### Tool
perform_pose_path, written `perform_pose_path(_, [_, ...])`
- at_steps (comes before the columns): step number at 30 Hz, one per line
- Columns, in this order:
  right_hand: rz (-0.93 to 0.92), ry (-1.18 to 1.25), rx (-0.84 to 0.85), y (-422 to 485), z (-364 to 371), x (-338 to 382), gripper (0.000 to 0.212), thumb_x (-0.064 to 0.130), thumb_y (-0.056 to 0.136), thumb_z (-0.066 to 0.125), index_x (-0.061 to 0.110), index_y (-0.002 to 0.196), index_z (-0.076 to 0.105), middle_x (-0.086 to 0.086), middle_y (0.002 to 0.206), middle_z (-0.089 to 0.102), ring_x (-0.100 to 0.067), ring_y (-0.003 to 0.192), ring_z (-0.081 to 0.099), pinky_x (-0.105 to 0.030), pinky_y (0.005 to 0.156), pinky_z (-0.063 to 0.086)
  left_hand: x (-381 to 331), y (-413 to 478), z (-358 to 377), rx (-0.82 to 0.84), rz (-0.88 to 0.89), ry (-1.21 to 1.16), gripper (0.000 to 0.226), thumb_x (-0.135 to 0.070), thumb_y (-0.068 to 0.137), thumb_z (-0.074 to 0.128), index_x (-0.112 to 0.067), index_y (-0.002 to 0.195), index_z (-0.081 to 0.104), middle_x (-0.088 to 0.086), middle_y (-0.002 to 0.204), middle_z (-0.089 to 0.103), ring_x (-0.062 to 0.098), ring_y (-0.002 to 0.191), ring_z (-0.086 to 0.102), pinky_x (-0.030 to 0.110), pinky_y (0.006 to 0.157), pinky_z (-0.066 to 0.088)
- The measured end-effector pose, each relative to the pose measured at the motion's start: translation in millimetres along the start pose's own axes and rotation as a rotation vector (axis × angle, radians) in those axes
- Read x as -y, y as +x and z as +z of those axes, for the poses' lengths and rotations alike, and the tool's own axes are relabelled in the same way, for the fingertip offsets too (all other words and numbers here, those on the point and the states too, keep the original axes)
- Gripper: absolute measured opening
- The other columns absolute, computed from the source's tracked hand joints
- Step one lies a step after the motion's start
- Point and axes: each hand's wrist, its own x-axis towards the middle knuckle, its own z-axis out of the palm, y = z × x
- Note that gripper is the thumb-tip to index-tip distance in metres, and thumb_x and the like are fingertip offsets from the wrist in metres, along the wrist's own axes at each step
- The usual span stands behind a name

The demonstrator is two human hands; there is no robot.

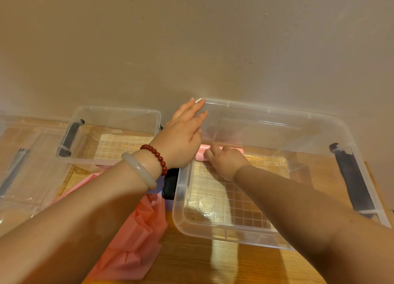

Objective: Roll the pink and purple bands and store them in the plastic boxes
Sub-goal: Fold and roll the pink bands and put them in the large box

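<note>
On a wooden surface (191,266), the larger clear plastic box (277,111) holds a rolled pink band (201,154) in its far-left corner. The band's long axis runs left to right under the right hand (226,157), whose curled fingers grip it. The left hand (183,134), fingers straight, rests on the box's corner rim.

The wooden surface (191,262) carries a smaller clear box (119,109) at left and a larger clear box (234,239) at right. A clear lid (25,177) lies far left. Crumpled pink bands (132,241) lie in front, between the boxes.
</note>
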Motion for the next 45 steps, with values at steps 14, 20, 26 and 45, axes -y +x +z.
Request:
perform_pose_path(14, [0.116, 0.117, 0.249, -4.9, -22.0, 6.3, 0.032, 0.009, 0.094, 0.046, 0.006, 0.126, 0.040, -0.015, 0.128, 0.040, -0.028, 0.078, 0.043, -0.037, 0.058, 0.033, -0.4, 0.0, 0.3, -0.010, 0.002, 0.007, 0.049, -0.008, 0.101, 0.031, -0.013, 0.149, 0.031, -0.008, 0.161, 0.007, 0.004, 0.146, -0.005, -0.004, 0.096, -0.014])
perform_pose_path(20, [0.103, 0.078, 0.202, -4.8, -16.2, 8.3, 0.038, 0.031, 0.100, 0.041, 0.004, 0.128, 0.042, -0.017, 0.132, 0.041, -0.031, 0.093, 0.055, -0.033, 0.050, 0.021, -0.8, 0.0, -0.1, -0.008, -0.006, 0.003, 0.049, -0.009, 0.101, 0.031, -0.013, 0.149, 0.031, -0.010, 0.161, 0.006, 0.003, 0.146, -0.006, 0.004, 0.104, -0.010])
perform_pose_path(26, [0.064, -0.030, 0.007, 5.0, -9.1, 4.1, 0.041, 0.029, 0.042, 0.090, 0.009, 0.066, 0.064, -0.009, 0.061, 0.055, -0.021, 0.030, 0.042, -0.016, 0.047, -0.002, -2.4, 0.3, -0.8, 0.005, -0.008, 0.008, 0.049, -0.009, 0.101, 0.031, -0.013, 0.149, 0.031, -0.010, 0.161, 0.006, 0.003, 0.146, -0.006, 0.011, 0.109, -0.006])
perform_pose_path(45, [-0.134, 0.036, -0.018, -3.4, -1.6, 3.7, 0.040, 0.027, 0.045, 0.093, 0.011, 0.067, 0.063, -0.006, 0.056, 0.051, -0.022, 0.029, 0.042, -0.017, 0.040, 0.016, -2.8, -0.2, -0.5, -0.003, -0.013, -0.012, 0.049, -0.007, 0.100, 0.031, -0.013, 0.149, 0.032, -0.009, 0.161, 0.007, 0.004, 0.147, -0.005, 0.017, 0.113, -0.003])
